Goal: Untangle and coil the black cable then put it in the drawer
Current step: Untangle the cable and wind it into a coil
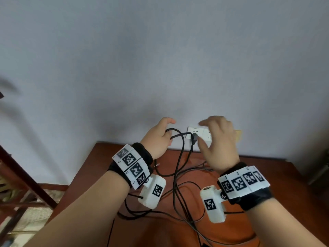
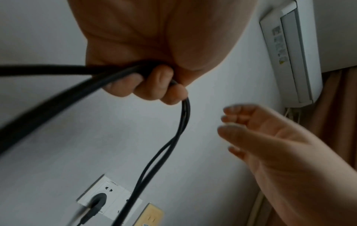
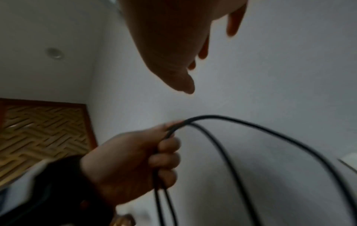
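Left hand [image 1: 159, 138] grips two loops of black cable [image 1: 179, 157] in a fist above the wooden table [image 1: 267, 175]; the remainder trails tangled below; right hand [image 1: 218, 139] beside it, fingers spread, holding nothing.

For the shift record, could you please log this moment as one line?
left hand: grips black cable loops | right hand: open, empty, near wall socket | rest of cable: tangled on wooden table

Head view: high, looking down at both hands before the wall socket [image 1: 199, 135]. Wrist views: close, angled upward, sharing the wall; socket at six o'clock in the left one.
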`<state>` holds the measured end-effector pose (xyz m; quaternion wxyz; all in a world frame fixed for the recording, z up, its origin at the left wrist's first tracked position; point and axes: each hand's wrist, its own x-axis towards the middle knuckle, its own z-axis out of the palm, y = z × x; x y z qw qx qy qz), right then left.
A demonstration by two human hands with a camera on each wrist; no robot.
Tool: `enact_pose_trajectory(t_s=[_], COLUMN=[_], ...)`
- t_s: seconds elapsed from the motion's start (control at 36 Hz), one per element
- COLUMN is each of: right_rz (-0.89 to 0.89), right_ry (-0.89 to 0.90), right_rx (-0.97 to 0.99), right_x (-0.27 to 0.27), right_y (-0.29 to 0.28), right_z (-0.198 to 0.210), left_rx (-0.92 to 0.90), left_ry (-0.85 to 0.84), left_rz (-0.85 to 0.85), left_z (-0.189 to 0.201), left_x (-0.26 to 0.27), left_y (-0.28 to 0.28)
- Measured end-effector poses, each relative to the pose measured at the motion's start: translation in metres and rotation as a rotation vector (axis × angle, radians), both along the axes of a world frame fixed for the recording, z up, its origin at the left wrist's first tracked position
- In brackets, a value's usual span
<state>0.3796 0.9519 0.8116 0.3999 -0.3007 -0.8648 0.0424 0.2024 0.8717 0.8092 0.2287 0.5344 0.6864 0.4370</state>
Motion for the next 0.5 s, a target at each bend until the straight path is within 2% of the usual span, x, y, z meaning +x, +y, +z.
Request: enact_pose_trajectory(t_s=[0.06, 0.11, 0.19, 0.28, 0.39, 0.5], right_rz=[0.136, 0.185, 0.17, 0.131, 0.214, 0.179], right_ry=[-0.084, -0.16, -0.186, -0.194, -0.033, 0.157], right_rx=[0.034, 0.0, -0.052, -0.012, -0.121, -0.282], right_x=[-0.009, -0.015, -0.02, -0.02, -0.013, -0.005], right_y=[-0.008, -0.011, -0.013, -0.009, 0.0, 0.007], right_z=[0.0, -0.006, -0.014, -0.019, -0.017, -0.014], left_rx=[0.045, 0.108, 0.141, 0.154, 0.154, 0.106], left_ry=[0.054, 0.1, 0.196, 0.178, 0.106, -0.072], left_rz=[-0.044, -0.071, -0.082, -0.065, -0.053, -0.04], left_z=[0.001, 0.0, -0.001, -0.004, -0.008, -0.011], left_x=[0.006, 0.01, 0.014, 0.016, 0.013, 0.001], left_y=[0.004, 0.007, 0.01, 0.012, 0.014, 0.011])
